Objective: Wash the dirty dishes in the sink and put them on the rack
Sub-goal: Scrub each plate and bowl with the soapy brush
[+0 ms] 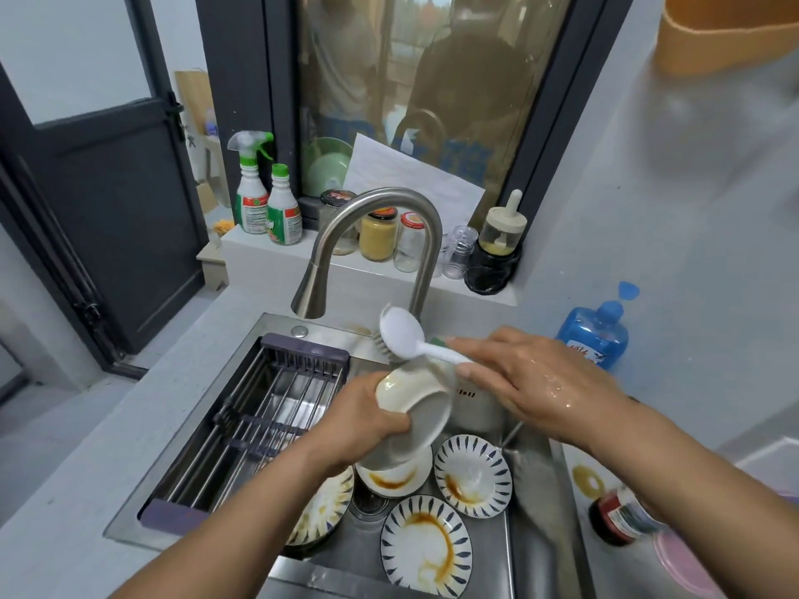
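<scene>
Four dishes (pixel 426 544) (close-packed) below bowl (pixel 410 395), brush (pixel 400 332)

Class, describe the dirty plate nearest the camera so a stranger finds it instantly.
Find the steel sink. Toward the viewer from its round drain lies a white plate with navy rim dashes. Its neighbours sit farther back; it carries the longest brown sauce arc.

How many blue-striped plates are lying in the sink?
3: the right plate, the near plate, and the left plate, partly hidden under the left forearm. Others could lie beneath.
</scene>
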